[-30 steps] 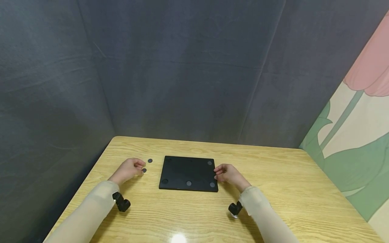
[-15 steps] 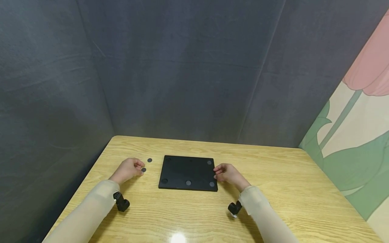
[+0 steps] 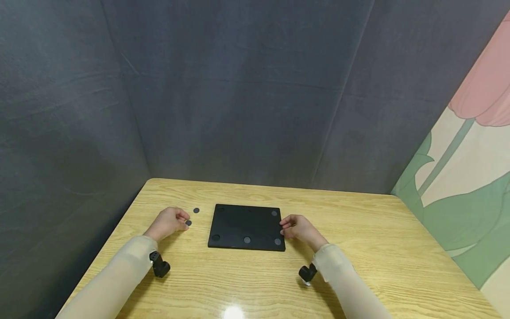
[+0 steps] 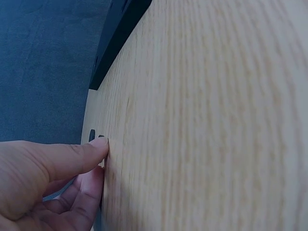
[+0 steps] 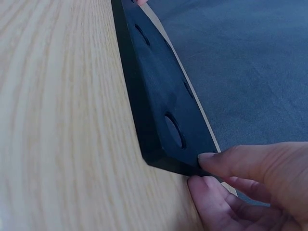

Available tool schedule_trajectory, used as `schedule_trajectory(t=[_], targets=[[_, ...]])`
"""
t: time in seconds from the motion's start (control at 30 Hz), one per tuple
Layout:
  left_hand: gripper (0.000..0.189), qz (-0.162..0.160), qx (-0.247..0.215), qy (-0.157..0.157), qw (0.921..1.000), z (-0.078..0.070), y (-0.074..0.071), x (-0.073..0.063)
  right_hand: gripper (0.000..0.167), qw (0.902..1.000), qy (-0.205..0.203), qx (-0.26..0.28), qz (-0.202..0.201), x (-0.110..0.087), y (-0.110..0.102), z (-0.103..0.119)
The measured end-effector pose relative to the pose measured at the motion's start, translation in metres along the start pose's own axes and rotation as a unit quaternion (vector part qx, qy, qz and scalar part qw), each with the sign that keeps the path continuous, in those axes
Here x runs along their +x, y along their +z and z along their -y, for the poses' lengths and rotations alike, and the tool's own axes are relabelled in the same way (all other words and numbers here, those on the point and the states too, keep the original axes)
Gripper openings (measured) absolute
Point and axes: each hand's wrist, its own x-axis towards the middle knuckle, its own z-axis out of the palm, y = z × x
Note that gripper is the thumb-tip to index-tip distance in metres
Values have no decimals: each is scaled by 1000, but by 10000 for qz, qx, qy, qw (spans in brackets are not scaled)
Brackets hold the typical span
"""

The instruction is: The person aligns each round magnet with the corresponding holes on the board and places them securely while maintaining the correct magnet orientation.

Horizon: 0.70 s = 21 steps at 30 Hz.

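In the head view a flat black board (image 3: 243, 221) with round recesses lies on the table; grey discs fill some recesses, such as the disc (image 3: 247, 240) near its front edge. My left hand (image 3: 169, 221) has its thumb and finger around a small dark disc (image 3: 188, 223) on the tabletop. In the left wrist view those fingertips (image 4: 100, 142) hide most of it. My right hand (image 3: 300, 230) holds the board's right edge; in the right wrist view one fingertip (image 5: 207, 158) lies on its top and another is at its side.
A second loose disc (image 3: 196, 210) lies just beyond my left hand. The wooden table (image 3: 239, 283) ends at a dark curtain (image 3: 239, 110) behind and on the left. A wall with a painted flower (image 3: 470, 177) stands on the right.
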Motion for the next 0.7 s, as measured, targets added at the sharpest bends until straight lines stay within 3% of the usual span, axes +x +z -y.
schedule_trajectory(t=[0.7], targets=[[13, -28, 13, 43, 10000, -2, 0, 0, 30, 9997, -196, -17, 123, -2, -1, 1]])
